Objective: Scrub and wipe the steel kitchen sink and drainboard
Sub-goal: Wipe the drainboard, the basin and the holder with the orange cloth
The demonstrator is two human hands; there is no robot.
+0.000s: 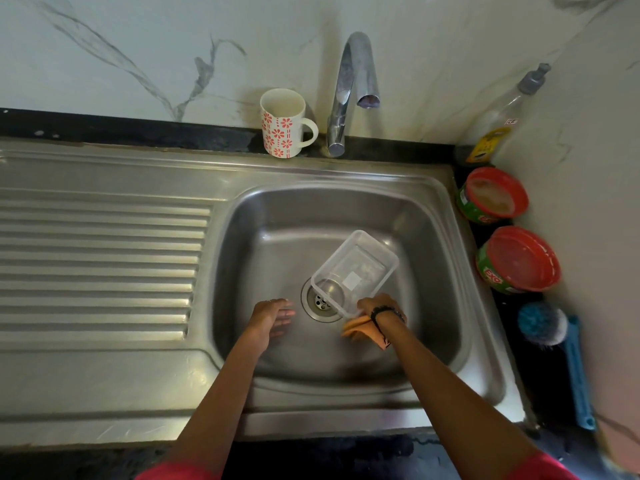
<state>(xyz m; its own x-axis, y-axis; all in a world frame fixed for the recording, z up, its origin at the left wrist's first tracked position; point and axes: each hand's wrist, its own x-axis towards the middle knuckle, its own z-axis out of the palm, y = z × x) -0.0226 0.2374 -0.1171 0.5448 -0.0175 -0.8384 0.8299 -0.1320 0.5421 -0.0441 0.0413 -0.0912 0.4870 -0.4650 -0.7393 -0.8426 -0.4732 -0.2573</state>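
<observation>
Right grip (375, 306) pinches a clear plastic container (356, 270) with an orange cloth (360, 329) beneath; left grip (273, 317), fingers straight, rests at the drain's (322, 303) nine o'clock. Sink (433, 237) uncleared; drainboard (100, 265), nine o'clock, apparently unwiped.

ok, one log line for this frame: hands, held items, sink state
left hand: open, in basin | right hand: holds clear container and orange cloth over drain | sink: tap off

A black counter (194, 136) carries the steel sink (460, 237), a flowered mug (282, 124) and two red tubs (519, 259).
</observation>
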